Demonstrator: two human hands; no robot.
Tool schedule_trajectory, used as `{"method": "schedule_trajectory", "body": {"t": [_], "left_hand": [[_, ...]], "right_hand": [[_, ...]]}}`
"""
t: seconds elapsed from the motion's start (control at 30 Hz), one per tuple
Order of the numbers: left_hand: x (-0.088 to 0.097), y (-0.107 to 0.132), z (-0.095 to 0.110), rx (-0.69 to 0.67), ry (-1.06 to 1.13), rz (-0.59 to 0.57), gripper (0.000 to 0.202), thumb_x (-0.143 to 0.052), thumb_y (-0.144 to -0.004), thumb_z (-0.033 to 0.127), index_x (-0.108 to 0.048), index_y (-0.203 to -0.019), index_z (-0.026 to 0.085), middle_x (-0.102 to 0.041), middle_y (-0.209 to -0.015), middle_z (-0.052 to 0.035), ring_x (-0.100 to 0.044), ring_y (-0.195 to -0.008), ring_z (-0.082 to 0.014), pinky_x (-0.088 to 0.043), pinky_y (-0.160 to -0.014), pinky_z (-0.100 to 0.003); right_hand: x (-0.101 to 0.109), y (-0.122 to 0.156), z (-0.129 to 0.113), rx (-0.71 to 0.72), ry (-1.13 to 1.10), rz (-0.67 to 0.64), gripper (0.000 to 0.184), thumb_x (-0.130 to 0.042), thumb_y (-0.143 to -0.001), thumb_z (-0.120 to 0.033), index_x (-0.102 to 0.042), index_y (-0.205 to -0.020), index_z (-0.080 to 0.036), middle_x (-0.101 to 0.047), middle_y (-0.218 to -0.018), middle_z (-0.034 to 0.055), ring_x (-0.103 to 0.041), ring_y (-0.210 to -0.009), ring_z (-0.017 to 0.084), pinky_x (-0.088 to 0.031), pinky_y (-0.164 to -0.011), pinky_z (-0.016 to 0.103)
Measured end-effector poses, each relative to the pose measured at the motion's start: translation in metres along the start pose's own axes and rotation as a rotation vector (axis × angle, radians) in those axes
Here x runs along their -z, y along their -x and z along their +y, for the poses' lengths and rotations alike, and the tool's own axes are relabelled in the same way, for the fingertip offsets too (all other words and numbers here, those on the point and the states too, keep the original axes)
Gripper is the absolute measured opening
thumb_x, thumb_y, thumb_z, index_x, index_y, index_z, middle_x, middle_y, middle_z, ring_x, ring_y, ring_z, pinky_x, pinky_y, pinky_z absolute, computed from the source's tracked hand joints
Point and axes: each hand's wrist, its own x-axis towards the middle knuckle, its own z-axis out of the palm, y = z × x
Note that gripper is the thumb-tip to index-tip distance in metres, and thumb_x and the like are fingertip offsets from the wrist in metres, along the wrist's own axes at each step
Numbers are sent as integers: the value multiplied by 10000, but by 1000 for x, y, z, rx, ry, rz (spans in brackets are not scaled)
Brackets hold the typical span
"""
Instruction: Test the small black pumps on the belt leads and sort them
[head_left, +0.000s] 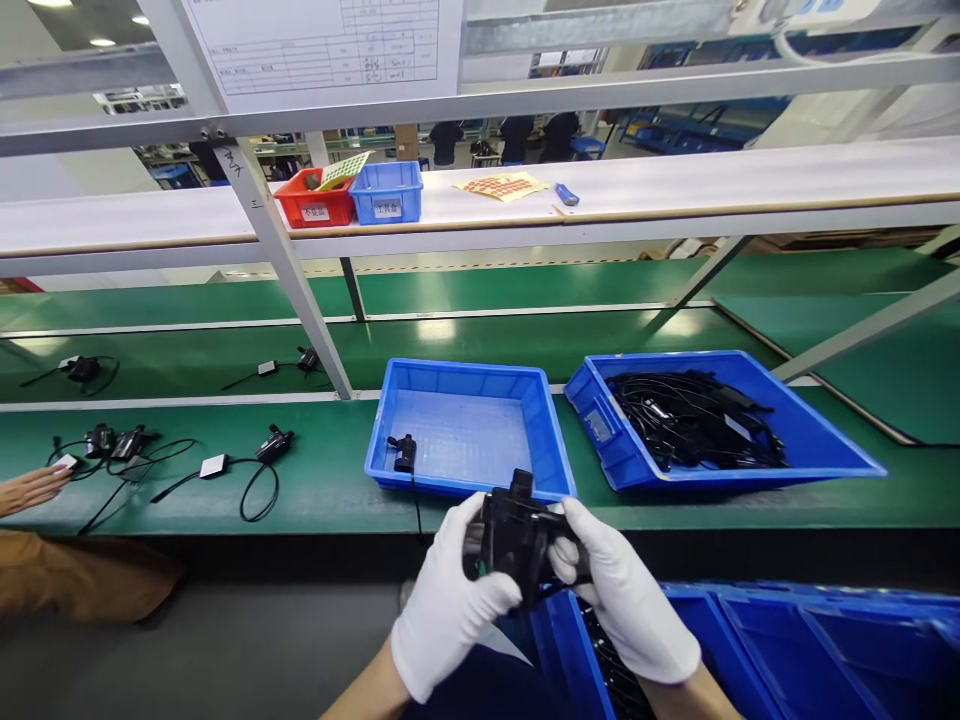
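Both my hands wear white gloves and grip one black plastic device (pixel 514 535) low in the middle of the view. My left hand (pixel 446 605) wraps its left side and my right hand (pixel 622 590) holds its right side. Just beyond them a shallow blue tray (pixel 525 395) holds a single small black device with a cable (pixel 405 452) near its front rim.
To the right, a tilted blue bin (pixel 817 430) holds a tangle of black cabled parts (pixel 697 420). A blue crate (pixel 795 640) stands at my lower right. Several cabled devices (pixel 225 465) lie on the green belt (pixel 322 480). Another person's hand (pixel 30 488) rests at far left. Red and blue bins (pixel 352 195) sit on the shelf.
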Motion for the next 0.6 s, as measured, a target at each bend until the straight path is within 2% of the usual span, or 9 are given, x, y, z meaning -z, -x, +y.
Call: {"method": "schedule_trajectory", "body": {"t": [0.07, 0.1, 0.17, 0.23, 0.3, 0.37, 0.43, 0.5, 0.6], "left_hand": [[-5, -2, 0, 48, 9, 58, 1208, -913, -595, 693, -380, -1565, 210, -628, -1418, -163, -574, -1337, -390, -402, -1190, -532], [-5, -3, -1, 78, 35, 52, 1246, -914, -613, 677, -312, -1599, 209, -631, -1412, -162, -574, -1340, -379, -388, -1198, -528], [-2, -8, -6, 140, 166, -31, 1124, -818, -754, 680, -273, -1622, 216, -648, -1392, -153, -603, -1306, -347, -402, -1175, -508], [3, -12, -15, 228, 356, -188, 926, -659, -852, 743, -414, -1564, 204, -692, -1324, -155, -681, -1166, -331, -482, -1068, -484], [5, -15, -25, 322, 539, -310, 900, -520, -847, 849, -567, -1449, 182, -732, -1231, -171, -727, -919, -294, -554, -871, -440], [4, -18, -32, 362, 660, -347, 976, -445, -799, 932, -613, -1399, 180, -740, -1194, -182, -681, -739, -228, -544, -691, -367], [2, -19, -34, 345, 737, -310, 1013, -455, -759, 964, -613, -1405, 200, -740, -1182, -171, -617, -666, -176, -505, -601, -309], [0, -21, -30, 340, 790, -267, 1012, -517, -727, 960, -614, -1409, 219, -747, -1140, -144, -603, -683, -163, -521, -629, -311], [-3, -24, -23, 313, 832, -213, 975, -596, -703, 930, -627, -1386, 235, -746, -1124, -113, -675, -865, -211, -568, -874, -425]], "right_hand": [[-3, 2, 1, 103, 82, -69, 732, -621, -763, -891, -512, -554, -198, -508, -521, -7, -441, -502, 109, -407, -510, 248], [-4, 4, 0, 146, 117, -118, 749, -582, -772, -913, -564, -571, -192, -553, -533, 13, -486, -515, 125, -433, -541, 263], [-5, 10, -3, 210, 174, -221, 784, -505, -791, -941, -644, -623, -187, -610, -550, 39, -542, -517, 149, -462, -562, 282], [-4, 19, -9, 253, 204, -278, 785, -457, -821, -935, -658, -645, -197, -609, -542, 38, -546, -496, 153, -471, -541, 283], [-1, 29, -15, 289, 223, -276, 760, -436, -864, -900, -630, -615, -208, -588, -534, 30, -533, -485, 148, -474, -518, 272], [4, 38, -19, 307, 251, -247, 747, -418, -898, -867, -603, -584, -215, -583, -539, 31, -532, -486, 149, -476, -500, 263], [10, 43, -19, 300, 292, -213, 726, -422, -920, -833, -587, -569, -220, -587, -543, 34, -535, -486, 151, -478, -488, 258], [16, 43, -16, 280, 322, -167, 694, -439, -943, -791, -587, -571, -224, -606, -556, 35, -559, -503, 159, -493, -497, 256], [18, 34, -7, 252, 345, -112, 637, -494, -943, -742, -613, -588, -227, -642, -566, 37, -618, -543, 182, -535, -538, 264]]}}
